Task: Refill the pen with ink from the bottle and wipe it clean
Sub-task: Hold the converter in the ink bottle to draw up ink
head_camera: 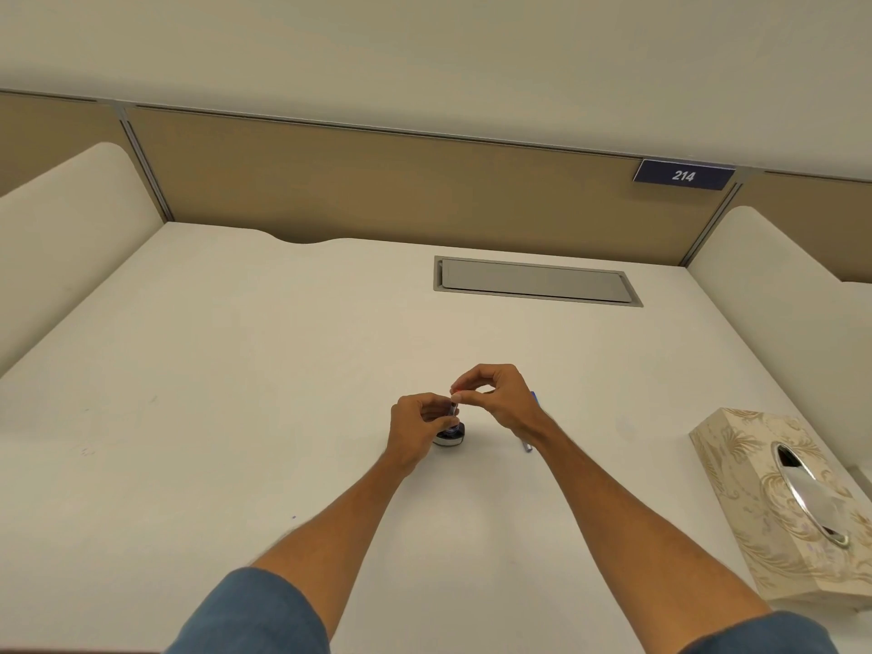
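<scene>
At the near edge of my feed it's just two blue sleeves [255,616] and bare forearms reaching out, with the patterned tissue box [778,502] off to the right, well apart from the action. Mid-desk is where I'd worry. The ink bottle [450,437] looks uncapped on the white desk [236,394], right under both hands. As far as I can see neither hand grips it, so a bumped knuckle or a tug on the pen could tip it and flood the top. Drips are the other risk, since the tissues are a reach away. The left hand [417,420] has its fingers curled round the lower part of the pen [454,410], which stands roughly upright over the bottle mouth. The right hand [495,394] pinches the top end between thumb and forefinger, other fingers loosely arched. Can't tell if the tip is in the ink, too small. A slim blue piece [527,446], maybe the barrel, lies just behind the right wrist. Further back there's a grey cable hatch [533,280] and a 214 plate [683,175].
</scene>
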